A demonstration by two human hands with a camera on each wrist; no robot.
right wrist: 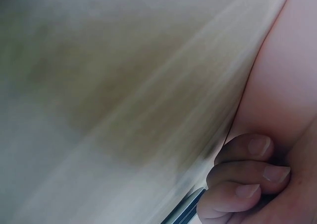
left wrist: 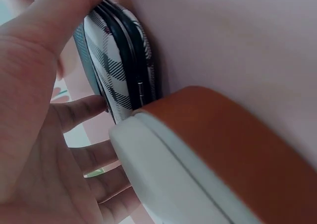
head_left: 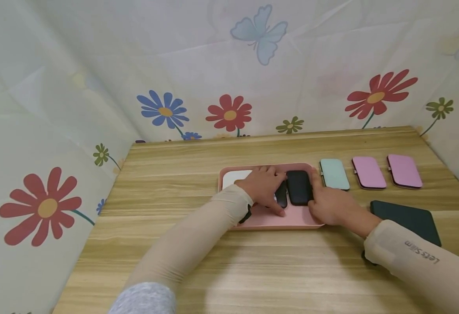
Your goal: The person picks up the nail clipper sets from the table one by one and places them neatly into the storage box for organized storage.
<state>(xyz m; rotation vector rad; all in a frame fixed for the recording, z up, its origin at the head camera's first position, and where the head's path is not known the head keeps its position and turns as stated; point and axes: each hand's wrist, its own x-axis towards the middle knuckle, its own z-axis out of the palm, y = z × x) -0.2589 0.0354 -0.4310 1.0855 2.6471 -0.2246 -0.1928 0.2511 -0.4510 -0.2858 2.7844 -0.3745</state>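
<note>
A shallow pink tray [head_left: 297,219] lies on the table with small flat cases in it. My left hand [head_left: 262,185] reaches over the tray and grips a plaid, black-edged case [left wrist: 111,65] between thumb and fingers. To its left in the tray is a white case [head_left: 233,177]; the left wrist view shows its brown side band [left wrist: 213,130]. A black case [head_left: 299,187] stands right of the plaid one. My right hand [head_left: 333,206] holds the tray's right wall, index finger along the rim and thumb inside near the black case. Its other fingers [right wrist: 242,169] curl outside the wall.
Right of the tray are a mint case [head_left: 334,174] and two pink cases, a nearer one [head_left: 369,172] and a farther one [head_left: 405,171]. A larger dark green flat case [head_left: 407,220] lies partly behind my right forearm. A flowered cloth [head_left: 311,87] hangs behind the wooden table [head_left: 166,192].
</note>
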